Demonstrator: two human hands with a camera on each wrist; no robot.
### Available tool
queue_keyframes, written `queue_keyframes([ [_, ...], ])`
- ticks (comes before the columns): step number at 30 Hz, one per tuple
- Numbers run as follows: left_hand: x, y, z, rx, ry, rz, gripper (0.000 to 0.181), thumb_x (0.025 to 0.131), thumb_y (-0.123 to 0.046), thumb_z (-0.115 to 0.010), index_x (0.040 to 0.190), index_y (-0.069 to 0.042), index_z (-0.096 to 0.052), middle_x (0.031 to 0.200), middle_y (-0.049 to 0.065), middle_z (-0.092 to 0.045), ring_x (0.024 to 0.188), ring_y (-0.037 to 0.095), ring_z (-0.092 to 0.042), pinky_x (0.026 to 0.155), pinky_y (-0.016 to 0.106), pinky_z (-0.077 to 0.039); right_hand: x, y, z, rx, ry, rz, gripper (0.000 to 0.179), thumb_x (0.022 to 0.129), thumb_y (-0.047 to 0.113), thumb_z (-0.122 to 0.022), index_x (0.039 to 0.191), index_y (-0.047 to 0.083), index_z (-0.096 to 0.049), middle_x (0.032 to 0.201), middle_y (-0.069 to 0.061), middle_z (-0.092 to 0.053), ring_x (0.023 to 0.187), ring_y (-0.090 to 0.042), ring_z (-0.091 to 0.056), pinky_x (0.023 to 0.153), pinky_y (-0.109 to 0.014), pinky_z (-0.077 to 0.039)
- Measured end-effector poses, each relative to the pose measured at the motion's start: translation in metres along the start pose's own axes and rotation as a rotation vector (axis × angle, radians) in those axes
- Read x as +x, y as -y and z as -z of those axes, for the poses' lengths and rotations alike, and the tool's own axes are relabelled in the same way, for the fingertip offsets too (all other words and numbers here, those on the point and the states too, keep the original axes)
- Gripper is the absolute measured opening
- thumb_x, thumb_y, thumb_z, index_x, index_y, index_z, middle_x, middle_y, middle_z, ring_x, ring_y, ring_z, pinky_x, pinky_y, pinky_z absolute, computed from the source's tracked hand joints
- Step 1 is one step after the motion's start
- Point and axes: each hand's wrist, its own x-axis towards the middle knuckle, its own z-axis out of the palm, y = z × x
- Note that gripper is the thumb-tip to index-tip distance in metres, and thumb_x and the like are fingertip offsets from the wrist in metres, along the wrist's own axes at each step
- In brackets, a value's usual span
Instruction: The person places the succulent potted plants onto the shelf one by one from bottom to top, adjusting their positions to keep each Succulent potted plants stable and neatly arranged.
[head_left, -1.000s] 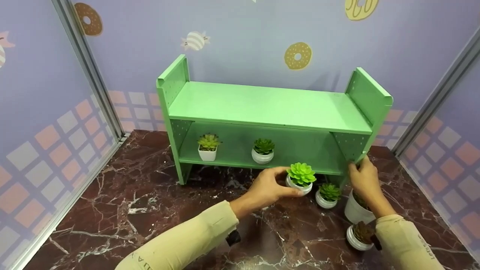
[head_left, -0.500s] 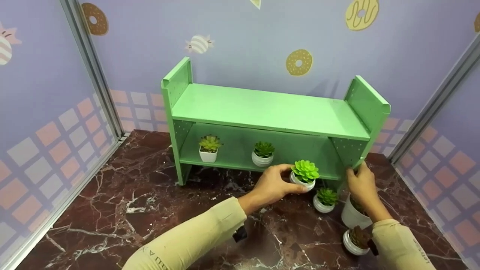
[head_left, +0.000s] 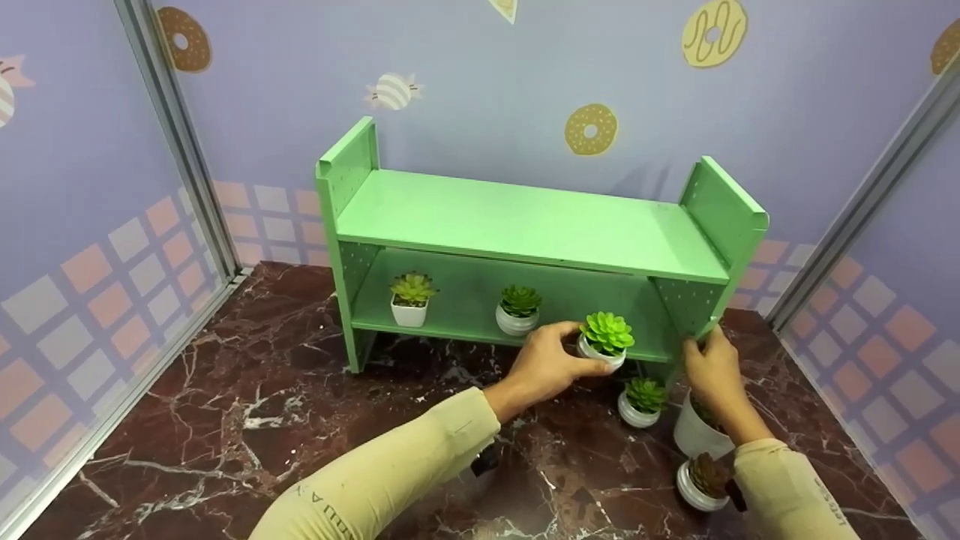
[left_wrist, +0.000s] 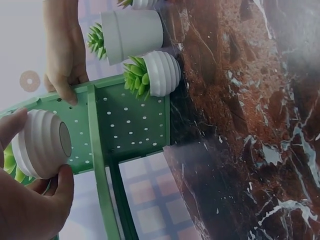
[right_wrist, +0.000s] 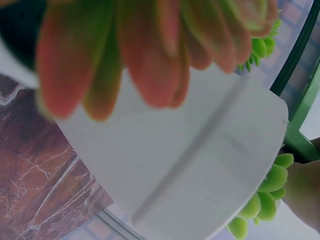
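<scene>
Bright green succulent in a ribbed white pot sits in the left-hand grip, pinched between thumb and fingers around the pot's side, its base uncovered. Lettering runs along the left sleeve and the right sleeve, but it is too skewed and small to read for sure. The pot is held in front of the green rack, toward its right end; in the left wrist view its base is apart from the lower board. The right-hand grip holds the front edge of the rack's right side panel.

A second ago the pot showed below the lower board's front edge; now it overlaps that edge, while the right-hand grip has stayed on the panel. Unchanged on the board are a square-potted plant and a dark green succulent. On the marbled desk stand a small green succulent, a large white pot and a reddish-brown succulent, nearest the right sleeve
</scene>
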Motion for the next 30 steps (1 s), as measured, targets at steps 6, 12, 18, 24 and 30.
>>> queue_keyframes([
  [6, 0.004, 0.000, -0.002, -0.008, -0.010, 0.013, 0.071, 0.069, -0.034, -0.090, 0.128, -0.005, -0.064, 0.123, 0.004, -0.065, 0.115, 0.017, -0.057, 0.098, 0.030, -0.041, 0.001, 0.001, -0.001, -0.002, 0.007, 0.010, 0.038, 0.098, 0.006, -0.041, 0.130, -0.015, -0.043, 0.114, -0.037, -0.055, 0.094, -0.042, -0.055, 0.077, -0.053, -0.043],
  [12, 0.008, -0.003, -0.005, -0.026, -0.002, 0.023, 0.066, 0.069, -0.031, -0.091, 0.125, -0.007, -0.066, 0.118, 0.001, -0.066, 0.111, 0.015, -0.058, 0.095, 0.028, -0.043, 0.000, 0.000, 0.000, -0.003, 0.007, 0.002, 0.037, 0.098, 0.006, -0.041, 0.128, -0.016, -0.043, 0.114, -0.037, -0.055, 0.095, -0.043, -0.055, 0.078, -0.054, -0.043],
  [18, 0.014, -0.007, -0.007, -0.015, -0.016, 0.042, 0.067, 0.068, -0.029, -0.091, 0.125, -0.005, -0.066, 0.120, 0.003, -0.066, 0.112, 0.016, -0.058, 0.095, 0.028, -0.043, -0.001, 0.000, 0.000, 0.000, -0.002, 0.009, 0.035, 0.097, 0.005, -0.041, 0.126, -0.016, -0.043, 0.113, -0.037, -0.055, 0.094, -0.043, -0.054, 0.078, -0.055, -0.043],
  [24, 0.018, -0.007, -0.007, -0.009, -0.025, 0.059, 0.066, 0.066, -0.028, -0.093, 0.123, -0.007, -0.068, 0.118, 0.001, -0.067, 0.110, 0.015, -0.059, 0.095, 0.028, -0.043, -0.001, -0.002, -0.001, 0.000, -0.014, 0.010, 0.035, 0.097, 0.005, -0.043, 0.126, -0.015, -0.045, 0.110, -0.035, -0.056, 0.092, -0.042, -0.054, 0.077, -0.053, -0.042],
  [30, 0.022, -0.006, -0.009, 0.004, -0.019, 0.062, 0.062, 0.067, -0.029, -0.092, 0.121, -0.007, -0.069, 0.113, 0.000, -0.068, 0.105, 0.014, -0.060, 0.092, 0.027, -0.045, 0.000, -0.002, -0.003, 0.005, -0.021, 0.018, 0.033, 0.097, 0.004, -0.043, 0.124, -0.014, -0.046, 0.109, -0.034, -0.057, 0.091, -0.041, -0.054, 0.077, -0.053, -0.043],
])
